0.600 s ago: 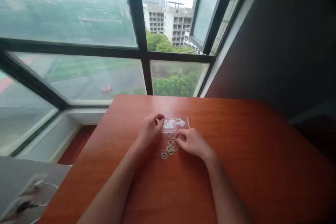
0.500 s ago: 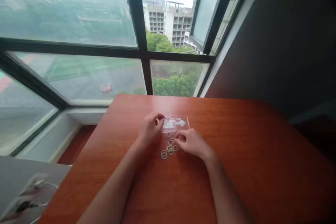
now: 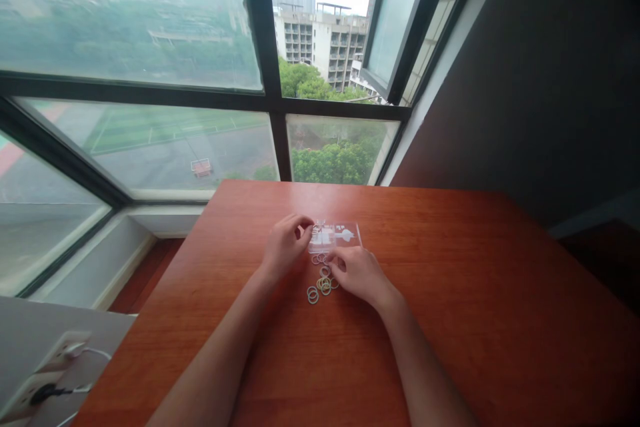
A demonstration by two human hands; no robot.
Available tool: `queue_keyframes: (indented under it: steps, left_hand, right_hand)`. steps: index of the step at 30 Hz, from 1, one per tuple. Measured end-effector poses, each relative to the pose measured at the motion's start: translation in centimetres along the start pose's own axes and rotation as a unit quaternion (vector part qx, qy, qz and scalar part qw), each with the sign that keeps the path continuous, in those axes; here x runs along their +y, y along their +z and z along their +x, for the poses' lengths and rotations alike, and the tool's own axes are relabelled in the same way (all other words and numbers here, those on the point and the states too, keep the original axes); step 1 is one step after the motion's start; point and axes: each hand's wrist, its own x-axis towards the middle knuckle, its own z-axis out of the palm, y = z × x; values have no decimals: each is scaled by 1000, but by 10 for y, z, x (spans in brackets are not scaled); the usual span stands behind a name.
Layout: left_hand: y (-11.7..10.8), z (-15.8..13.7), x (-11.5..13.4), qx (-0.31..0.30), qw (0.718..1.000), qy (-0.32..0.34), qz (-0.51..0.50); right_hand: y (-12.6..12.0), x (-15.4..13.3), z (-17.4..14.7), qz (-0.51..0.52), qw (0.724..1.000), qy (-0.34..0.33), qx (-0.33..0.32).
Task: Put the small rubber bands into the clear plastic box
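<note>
Note left hand (image 3: 287,247): thumb and forefinger curved toward each other at the left end of a clear, flat, rectangular plastic box with white markings (image 3: 327,238). Cannot tell of a firm grip on it (tips tiny in this view, partly merged with the plastic). Note right hand (image 3: 361,273): palm down, thumb and forefinger drawn close together over the upper group of small, thin, pale rings (image 3: 325,282). Cannot tell of any ring between the tips, nor of contact.

Find box flat on the tabletop, ahead of the right hand and beside the left. Find rings scattered from just before the near edge of the box back toward the body: upper group partly under the right fingertips, then a single ring, then a yellowish overlapping cluster, lastly an overlapping grey-green pair (image 3: 313,291).

Beneath all, observe a reddish-brown, wood-grained table (image 3: 310,373). Beyond its far edge, observe a dark-framed glass window (image 3: 277,104), with pale multi-storey buildings (image 3: 345,47) outside. At lower left, log white wall sockets (image 3: 64,347), one with a black plug (image 3: 45,393).
</note>
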Motion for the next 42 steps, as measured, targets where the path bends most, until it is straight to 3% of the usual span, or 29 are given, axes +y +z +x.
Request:
queue_keyframes:
  steps: [28,32,37,42]
  left_hand:
    - [1,0,-1,-2,1000,12,-3]
    - [0,0,-1,-4,1000,14,-9]
    - [4,-1,2,-10,999,15,-31]
    - [10,-5,14,-75,992,17,-102]
  right_hand:
    - [3,-3,1,-11,999,-3,-29]
    - [3,-1,3,29,1000,7,4]
    - [3,6,7,75,992,31,98]
    - [1,8,8,134,975,29,176]
